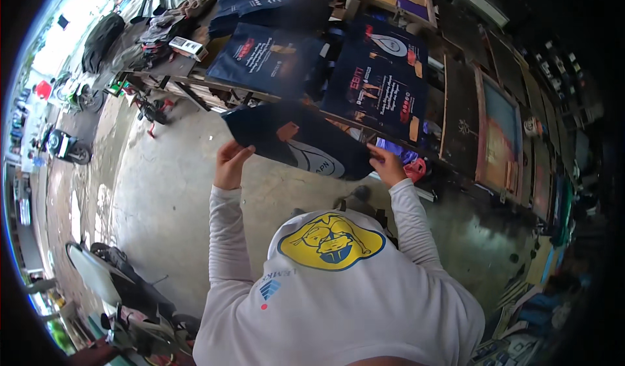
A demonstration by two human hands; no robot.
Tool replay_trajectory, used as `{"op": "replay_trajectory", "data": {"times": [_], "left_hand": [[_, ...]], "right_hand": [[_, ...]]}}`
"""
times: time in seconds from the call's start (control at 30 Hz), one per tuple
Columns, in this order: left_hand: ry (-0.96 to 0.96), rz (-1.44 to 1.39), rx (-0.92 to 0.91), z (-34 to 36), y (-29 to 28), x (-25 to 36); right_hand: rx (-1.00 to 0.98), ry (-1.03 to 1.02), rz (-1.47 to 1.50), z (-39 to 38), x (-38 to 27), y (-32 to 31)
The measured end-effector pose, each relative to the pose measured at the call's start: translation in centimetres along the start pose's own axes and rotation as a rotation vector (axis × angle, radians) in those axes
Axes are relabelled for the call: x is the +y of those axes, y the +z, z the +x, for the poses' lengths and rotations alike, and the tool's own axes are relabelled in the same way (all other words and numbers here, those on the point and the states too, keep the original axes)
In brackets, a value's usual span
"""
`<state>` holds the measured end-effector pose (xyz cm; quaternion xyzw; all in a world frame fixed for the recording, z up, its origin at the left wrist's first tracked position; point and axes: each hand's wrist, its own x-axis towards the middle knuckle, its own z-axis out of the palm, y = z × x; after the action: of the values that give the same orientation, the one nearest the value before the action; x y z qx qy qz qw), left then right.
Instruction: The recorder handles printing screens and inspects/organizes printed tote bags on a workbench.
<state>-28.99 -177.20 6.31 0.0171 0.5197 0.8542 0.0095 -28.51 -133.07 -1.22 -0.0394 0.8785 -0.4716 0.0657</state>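
Note:
I hold a dark navy printed fabric piece (312, 143) up in front of me, with an orange patch and a pale curved print on it. My left hand (230, 162) is closed on its lower left corner, and my right hand (387, 162) pinches its right end. Just beyond, two more navy printed pieces lie spread out, one at left (257, 60) and a larger one at right (371, 73), both with white and red print and small orange patches. The held piece hides part of what is below it.
A long worktable of boards (459, 115) bears printing screen frames (500, 144), more dark pieces (247, 1) and heaped cloth (163, 34). Purple and red items (411, 164) sit below it. Motorbikes stand at left (68, 144) and lower left (94, 268) on concrete floor (163, 203).

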Motion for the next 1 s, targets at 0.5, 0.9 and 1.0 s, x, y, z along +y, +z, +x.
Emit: {"op": "replay_trajectory", "data": {"times": [0.5, 0.9, 1.0], "left_hand": [[0.207, 0.617, 0.065, 2.4, 2.1, -0.9], [0.193, -0.172, 0.268, -1.2, 3.0, 0.5], [0.15, -0.084, 0.171, -0.7, 4.2, -0.1]], "right_hand": [[-0.063, 0.081, 0.313, -0.7, -0.8, 3.5], [-0.449, 0.566, 0.545, -2.5, 2.8, 9.0], [-0.458, 0.577, 0.67, -3.5, 2.3, 10.2]]}}
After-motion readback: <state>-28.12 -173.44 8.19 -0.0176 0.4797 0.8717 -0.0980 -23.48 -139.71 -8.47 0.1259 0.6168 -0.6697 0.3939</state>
